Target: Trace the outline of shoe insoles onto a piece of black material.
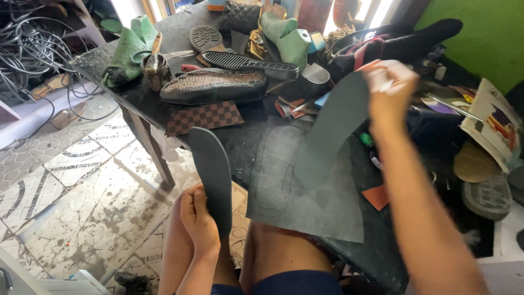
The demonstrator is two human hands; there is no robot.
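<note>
My left hand grips the lower end of a dark grey cut-out sole, held upright over my knees beside the table edge. My right hand, blurred, is raised over the dark worktable and holds a dark grey strip of sheet material by its top end. The strip hangs down onto a large grey sheet that lies on the table and overhangs its front edge, with sole outlines drawn on it.
Behind stand a dark woven shoe, a checkered brown patch, green shoe lasts, a black ridged sole, a glue tin with brush. Scraps and soles lie at right. Cables pile at top left over tiled floor.
</note>
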